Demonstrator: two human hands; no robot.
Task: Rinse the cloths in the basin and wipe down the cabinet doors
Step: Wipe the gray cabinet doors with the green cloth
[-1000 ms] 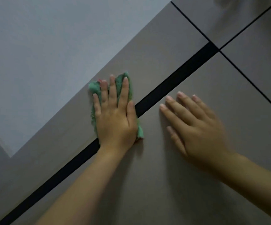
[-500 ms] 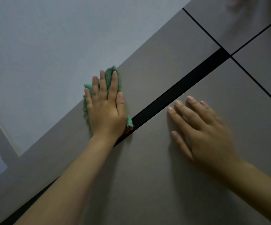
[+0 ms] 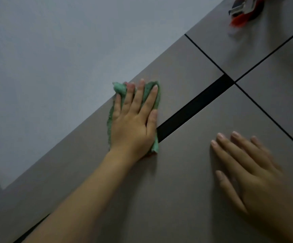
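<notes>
Since the earlier frame the left hand [image 3: 133, 123] has slid the green cloth [image 3: 119, 90] up to the cabinet door's [image 3: 186, 71] top edge, beside the wall, fingers flat and pressing it there. The right hand [image 3: 247, 174] lies flat and empty on the lower door [image 3: 186, 181]. Wiping seems midway; no basin shows. One cloth, two hands, four door panels, one red-tasselled key bunch [image 3: 244, 9].

dim, soft, slightly blurred throughout
</notes>
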